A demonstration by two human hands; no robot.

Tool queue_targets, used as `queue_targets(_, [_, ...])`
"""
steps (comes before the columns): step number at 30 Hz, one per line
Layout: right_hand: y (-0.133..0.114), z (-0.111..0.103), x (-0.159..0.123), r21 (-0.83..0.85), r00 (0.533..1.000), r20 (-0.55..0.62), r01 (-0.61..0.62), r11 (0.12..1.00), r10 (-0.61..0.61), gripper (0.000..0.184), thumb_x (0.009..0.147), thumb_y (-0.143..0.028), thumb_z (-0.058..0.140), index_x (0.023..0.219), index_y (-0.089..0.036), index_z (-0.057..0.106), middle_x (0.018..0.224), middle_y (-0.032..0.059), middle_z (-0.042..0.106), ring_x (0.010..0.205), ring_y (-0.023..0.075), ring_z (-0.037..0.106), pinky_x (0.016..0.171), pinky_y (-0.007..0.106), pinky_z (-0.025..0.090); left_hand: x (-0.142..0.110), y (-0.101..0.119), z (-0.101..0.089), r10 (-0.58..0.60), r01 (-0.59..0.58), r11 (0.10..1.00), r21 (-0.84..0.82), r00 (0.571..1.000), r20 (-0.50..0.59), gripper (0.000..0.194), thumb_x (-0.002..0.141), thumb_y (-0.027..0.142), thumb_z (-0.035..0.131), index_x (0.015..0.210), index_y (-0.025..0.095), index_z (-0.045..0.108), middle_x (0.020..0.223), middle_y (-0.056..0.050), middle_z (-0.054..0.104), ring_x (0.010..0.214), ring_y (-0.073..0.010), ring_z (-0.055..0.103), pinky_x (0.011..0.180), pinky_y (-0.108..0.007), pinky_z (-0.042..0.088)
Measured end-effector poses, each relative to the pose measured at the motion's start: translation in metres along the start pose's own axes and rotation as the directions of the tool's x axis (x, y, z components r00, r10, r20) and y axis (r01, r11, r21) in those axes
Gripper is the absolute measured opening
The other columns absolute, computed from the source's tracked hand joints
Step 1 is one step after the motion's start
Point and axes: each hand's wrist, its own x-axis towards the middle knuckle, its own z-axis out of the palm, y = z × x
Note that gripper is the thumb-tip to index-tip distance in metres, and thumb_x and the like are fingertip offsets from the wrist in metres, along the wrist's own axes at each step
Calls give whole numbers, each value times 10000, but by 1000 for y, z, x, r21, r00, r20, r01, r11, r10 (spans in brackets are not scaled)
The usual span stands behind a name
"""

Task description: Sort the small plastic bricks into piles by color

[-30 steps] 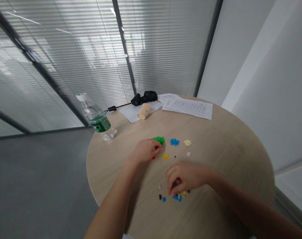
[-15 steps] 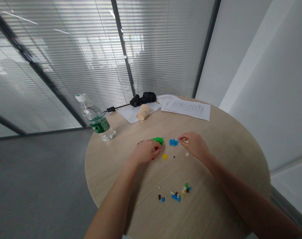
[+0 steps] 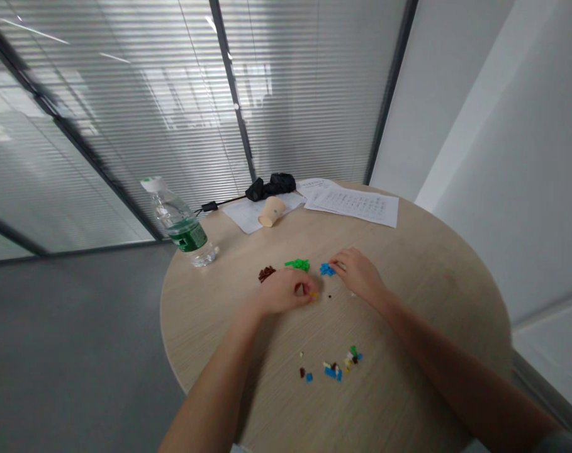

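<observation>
This looks like a small meeting room in an office. Two sides are glass partitions with slatted blinds behind the panes, joined by dark metal frames, and a plain white wall closes off the right. The floor is smooth and grey. A round wood-grain table stands near the corner, with printed papers and a paper cup by its far edge and a water bottle near its left edge.
</observation>
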Motion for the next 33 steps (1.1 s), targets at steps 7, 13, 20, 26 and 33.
queue_targets(7, [-1, -1, 0, 6, 1000, -14, -2, 1000, 2, 166, 872, -219, 539, 816, -200, 695, 883, 63, 690, 861, 203, 583, 794, 319, 425, -6, 23, 2, 114, -65, 973, -220, 969, 218, 133, 732, 244, 658, 846, 197, 707, 706, 27, 637, 615, -91, 556, 563, -184, 394])
queue_targets(13, [-1, -4, -1, 43, 999, -39, -16, 999, 18, 150, 861, -217, 546, 822, -184, 688, 879, 69, 691, 871, 208, 587, 808, 326, 432, -10, 45, 2, 173, -41, 962, -271, 856, 487, 181, 663, 147, 712, 837, 195, 724, 538, 58, 546, 497, -70, 481, 511, -180, 364])
queue_targets(20, [-4, -13, -7, 85, 989, -146, -15, 996, 27, 138, 848, -218, 552, 808, -175, 677, 857, 73, 685, 861, 203, 586, 811, 322, 437, -8, 52, 6, 148, -76, 985, -154, 828, 541, 218, 662, 102, 670, 857, 181, 726, 598, 41, 603, 539, -87, 529, 506, -189, 363])
queue_targets(26, [-4, -14, -9, 107, 984, -178, 11, 994, 8, 133, 843, -229, 558, 790, -184, 671, 826, 63, 681, 830, 198, 587, 785, 317, 442, -8, 50, 11, 159, -107, 985, -133, 862, 481, 159, 658, 135, 690, 795, 207, 728, 612, 42, 622, 533, -77, 534, 495, -175, 355])
queue_targets(33, [0, -10, -10, 121, 985, -170, 24, 992, -3, 123, 840, -233, 564, 801, -185, 671, 825, 58, 684, 818, 192, 592, 769, 310, 443, -7, 53, 12, 129, -125, 991, -40, 875, 466, 153, 664, 136, 673, 800, 183, 724, 660, 23, 660, 554, -83, 547, 496, -184, 342])
